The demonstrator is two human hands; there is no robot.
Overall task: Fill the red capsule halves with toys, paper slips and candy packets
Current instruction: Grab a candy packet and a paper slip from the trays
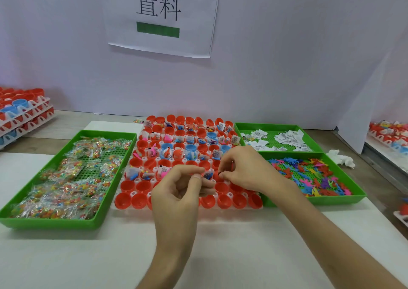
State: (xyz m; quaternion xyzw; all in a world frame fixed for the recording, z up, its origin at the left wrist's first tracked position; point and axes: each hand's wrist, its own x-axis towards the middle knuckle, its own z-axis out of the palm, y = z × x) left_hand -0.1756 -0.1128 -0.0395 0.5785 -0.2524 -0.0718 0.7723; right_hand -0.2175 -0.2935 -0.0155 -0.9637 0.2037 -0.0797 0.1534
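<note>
A white rack (130, 208) of red capsule halves (127, 186) lies in the middle of the table; the far rows hold toys, slips and packets, the near rows are bare. Over its near middle, my left hand (178, 191) pinches a clear candy packet (207, 175) between thumb and forefinger. My right hand (245, 167) is just right of it, fingers curled, pinching a small dark thing at its fingertips; what that is cannot be told. Candy packets (72, 173) fill the left green tray (55, 223). Paper slips (284, 137) and plastic toys (313, 173) lie in right-hand trays.
Stacked racks of red and blue capsule halves (22, 112) stand at the far left. More filled capsules (390, 131) sit at the far right, behind a partition. A crumpled white tissue (341, 158) lies by the toy tray. A paper sign (161, 17) hangs on the back wall.
</note>
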